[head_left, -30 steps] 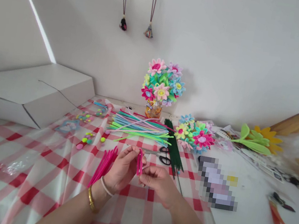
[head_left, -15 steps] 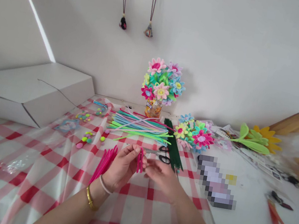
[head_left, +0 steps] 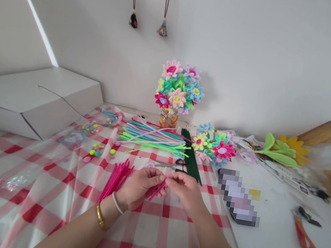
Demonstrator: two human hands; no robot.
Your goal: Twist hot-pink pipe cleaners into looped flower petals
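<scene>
1. A change in the handling is shown: the folded pink stem, held nearly upright half a second ago, has been tipped to a slant, and its upper end has been met by the right hand, which was then just beside it.
2. By this, it is judged, the shaping has been passed from one hand to both; whether the strands are being twisted or only pinched cannot be told.
3. The left grip is closed on the stem, thumb and fingers of the left hand being pressed together around it.
4. The right grip is likewise pinched at the upper end, its fingertips nearly touching those opposite.
5. The stem is held between the two hands, its lower ends slanted down and leftward, above the checked cloth and to the right of the loose pink stems.
</scene>
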